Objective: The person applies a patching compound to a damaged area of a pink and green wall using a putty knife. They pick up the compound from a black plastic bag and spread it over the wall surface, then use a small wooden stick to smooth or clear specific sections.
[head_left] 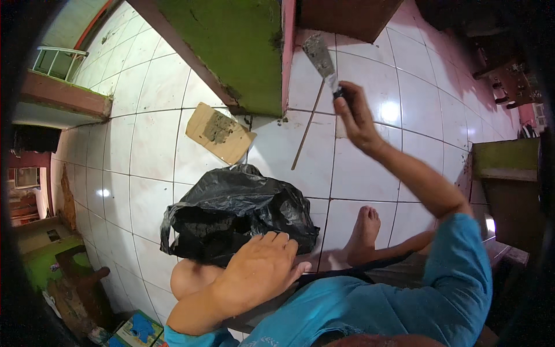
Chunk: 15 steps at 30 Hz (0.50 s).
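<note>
My right hand (355,118) is raised above the tiles, its fingers wrapped round the dark handle of a putty knife (319,56). Grey, mortar-like paste coats the blade, which points up and to the left. My left hand (257,269) lies palm down over my bent knee, fingers stretched along the near edge of a black plastic bag (248,194) and thumb apart. It holds nothing that I can see. The bag gapes toward me, with dark contents I cannot make out. Just beyond it lies a piece of cardboard (237,147) with a patch of grey paste (221,127).
A green wall end (231,52) with pink edging stands ahead, its lower corner chipped. A thin stick (308,124) lies on the white floor tiles (370,168). My bare foot (364,231) is right of the bag. A green-and-brown block (504,162) stands at far right.
</note>
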### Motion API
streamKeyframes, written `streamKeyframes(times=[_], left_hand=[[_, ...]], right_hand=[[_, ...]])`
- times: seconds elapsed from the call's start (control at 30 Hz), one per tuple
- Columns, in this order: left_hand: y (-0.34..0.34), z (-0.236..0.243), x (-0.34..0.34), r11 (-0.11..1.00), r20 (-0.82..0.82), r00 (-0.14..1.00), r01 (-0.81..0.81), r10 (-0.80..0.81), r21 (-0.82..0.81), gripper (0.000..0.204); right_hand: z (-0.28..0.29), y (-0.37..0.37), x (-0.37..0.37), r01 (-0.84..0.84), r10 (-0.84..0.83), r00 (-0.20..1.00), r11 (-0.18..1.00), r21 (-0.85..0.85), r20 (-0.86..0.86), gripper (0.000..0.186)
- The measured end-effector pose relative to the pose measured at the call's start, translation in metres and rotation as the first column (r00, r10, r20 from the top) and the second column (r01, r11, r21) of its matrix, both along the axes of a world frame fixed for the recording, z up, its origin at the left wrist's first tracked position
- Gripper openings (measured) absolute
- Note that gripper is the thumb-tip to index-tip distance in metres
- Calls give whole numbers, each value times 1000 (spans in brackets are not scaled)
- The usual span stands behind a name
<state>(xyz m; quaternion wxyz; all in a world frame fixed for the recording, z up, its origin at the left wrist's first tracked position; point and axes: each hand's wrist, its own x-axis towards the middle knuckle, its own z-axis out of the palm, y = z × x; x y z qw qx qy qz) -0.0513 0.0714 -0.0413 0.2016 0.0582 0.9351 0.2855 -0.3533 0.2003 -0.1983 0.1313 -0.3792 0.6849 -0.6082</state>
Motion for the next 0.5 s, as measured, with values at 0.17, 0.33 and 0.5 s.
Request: streamKeyframes(times=[0.17, 0.33, 0.5], left_hand=[[3, 1, -3, 1000, -19, 1000, 25, -25, -19, 36], [3, -3, 0, 998, 88, 995, 43, -40, -41, 45], [4, -5, -1, 999, 116, 993, 26, -21, -35, 47]], right_hand=[[-51, -56, 30, 137, -121, 990, 957, -255, 75, 32], [-44, -96, 49, 167, -156, 986, 942, -292, 60, 33], [-57, -112, 47, 215, -215, 976, 939, -269, 32, 36]])
